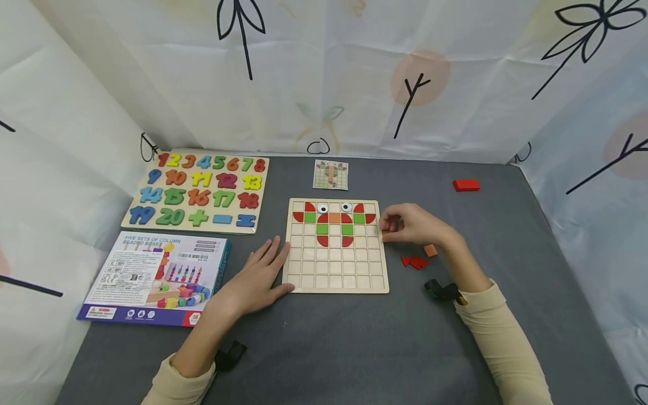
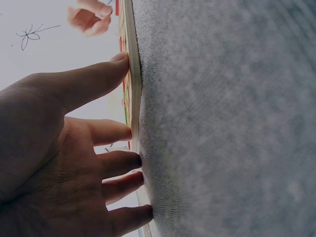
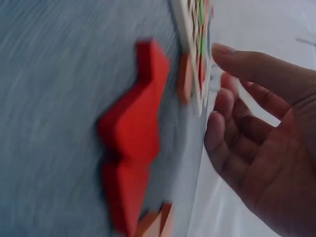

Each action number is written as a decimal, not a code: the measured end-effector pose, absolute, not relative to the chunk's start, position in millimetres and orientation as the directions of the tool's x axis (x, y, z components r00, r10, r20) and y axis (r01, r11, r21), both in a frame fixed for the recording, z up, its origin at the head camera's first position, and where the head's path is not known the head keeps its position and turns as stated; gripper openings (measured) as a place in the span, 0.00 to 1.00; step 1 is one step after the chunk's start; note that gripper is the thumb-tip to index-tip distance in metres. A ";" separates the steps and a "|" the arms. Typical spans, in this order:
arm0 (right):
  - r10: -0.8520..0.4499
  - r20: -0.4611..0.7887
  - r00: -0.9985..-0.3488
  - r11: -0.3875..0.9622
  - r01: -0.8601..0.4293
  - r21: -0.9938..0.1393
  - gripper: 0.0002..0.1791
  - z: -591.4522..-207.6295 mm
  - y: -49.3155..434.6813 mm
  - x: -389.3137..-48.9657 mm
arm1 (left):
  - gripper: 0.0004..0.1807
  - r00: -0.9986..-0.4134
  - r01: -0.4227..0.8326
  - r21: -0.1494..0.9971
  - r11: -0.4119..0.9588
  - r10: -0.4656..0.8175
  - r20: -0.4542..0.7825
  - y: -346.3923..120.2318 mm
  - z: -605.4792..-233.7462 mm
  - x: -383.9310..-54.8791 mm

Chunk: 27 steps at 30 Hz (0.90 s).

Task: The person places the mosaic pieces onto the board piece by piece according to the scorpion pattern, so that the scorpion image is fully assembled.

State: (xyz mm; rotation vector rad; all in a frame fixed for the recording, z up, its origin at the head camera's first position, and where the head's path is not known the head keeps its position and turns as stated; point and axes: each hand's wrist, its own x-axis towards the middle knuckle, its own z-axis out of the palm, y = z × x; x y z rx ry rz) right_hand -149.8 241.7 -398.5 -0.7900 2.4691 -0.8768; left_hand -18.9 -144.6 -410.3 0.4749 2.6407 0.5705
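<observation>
A square wooden grid board [image 1: 334, 270] lies in the middle of the table. Red, green and orange pieces and two eye pieces fill part of its upper rows. My left hand [image 1: 258, 275] rests flat at its left side, thumb and fingertips against the edge in the left wrist view. My right hand [image 1: 412, 222] is at the board's right edge, fingers loosely bent; the right wrist view shows a gap between thumb and fingers. Near them an orange piece [image 3: 184, 79] leans on the board's edge. Closer to that wrist lie red pieces [image 1: 416, 262] and an orange square [image 1: 430, 250].
Behind the board lies a small pattern card [image 1: 331, 174]. A number puzzle board [image 1: 192, 191] sits at the back left, with a printed toy box [image 1: 134, 275] in front of it. One red block [image 1: 466, 185] is at the back right. Fabric walls surround the table.
</observation>
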 end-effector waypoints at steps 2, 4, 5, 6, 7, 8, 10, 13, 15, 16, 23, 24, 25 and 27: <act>-0.611 -0.204 -0.765 0.665 -0.357 -0.656 0.11 -400.7 247.9 -150.9 | 0.50 -0.864 0.241 0.454 0.858 0.402 -0.303 -144.7 -410.1 -18.7; -0.604 -0.236 -0.761 0.682 -0.341 -0.647 0.13 -402.9 252.0 -152.0 | 0.50 -0.864 0.242 0.455 0.857 0.403 -0.301 -145.0 -410.1 -18.7; -0.603 -0.250 -0.758 0.689 -0.336 -0.643 0.14 -403.9 253.5 -152.5 | 0.50 -0.864 0.243 0.456 0.856 0.404 -0.300 -145.1 -410.1 -18.7; -0.603 -0.261 -0.754 0.693 -0.333 -0.640 0.14 -404.6 254.7 -152.8 | 0.50 -0.864 0.245 0.455 0.856 0.406 -0.298 -145.2 -410.3 -18.7; -0.603 -0.267 -0.752 0.696 -0.332 -0.636 0.14 -405.1 255.4 -153.1 | 0.50 -0.864 0.246 0.455 0.856 0.406 -0.298 -145.3 -410.3 -18.8; -0.603 -0.271 -0.750 0.698 -0.332 -0.635 0.14 -405.3 255.9 -153.4 | 0.50 -0.863 0.246 0.455 0.856 0.407 -0.298 -145.3 -410.4 -18.8; -0.605 -0.272 -0.749 0.700 -0.336 -0.630 0.14 -405.4 256.5 -153.6 | 0.50 -0.863 0.247 0.455 0.856 0.408 -0.298 -145.0 -410.4 -19.0; -0.609 -0.270 -0.746 0.702 -0.348 -0.622 0.12 -405.2 256.4 -153.0 | 0.50 -0.863 0.247 0.454 0.856 0.407 -0.298 -144.5 -410.3 -19.1; -0.614 -0.266 -0.743 0.701 -0.359 -0.616 0.12 -404.9 256.2 -152.2 | 0.50 -0.864 0.246 0.452 0.857 0.405 -0.299 -144.4 -410.1 -19.1; -0.617 -0.262 -0.742 0.700 -0.365 -0.614 0.11 -404.8 256.4 -151.8 | 0.50 -0.864 0.245 0.451 0.858 0.404 -0.299 -144.3 -410.0 -19.0; -0.611 -0.196 -0.767 0.676 -0.376 -0.633 0.12 -400.6 258.5 -150.2 | 0.50 -0.865 0.241 0.454 0.858 0.402 -0.302 -144.3 -409.0 -18.5; -0.615 -0.179 -0.768 0.666 -0.384 -0.639 0.12 -400.4 257.3 -150.0 | 0.50 -0.865 0.241 0.454 0.858 0.402 -0.300 -144.3 -408.9 -18.4; -0.619 -0.163 -0.768 0.656 -0.392 -0.645 0.12 -399.9 255.3 -149.7 | 0.50 -0.865 0.243 0.455 0.857 0.403 -0.298 -144.1 -408.9 -18.4; -0.627 -0.136 -0.768 0.637 -0.404 -0.657 0.13 -399.0 249.4 -149.0 | 0.50 -0.866 0.245 0.455 0.856 0.404 -0.294 -143.9 -408.9 -18.3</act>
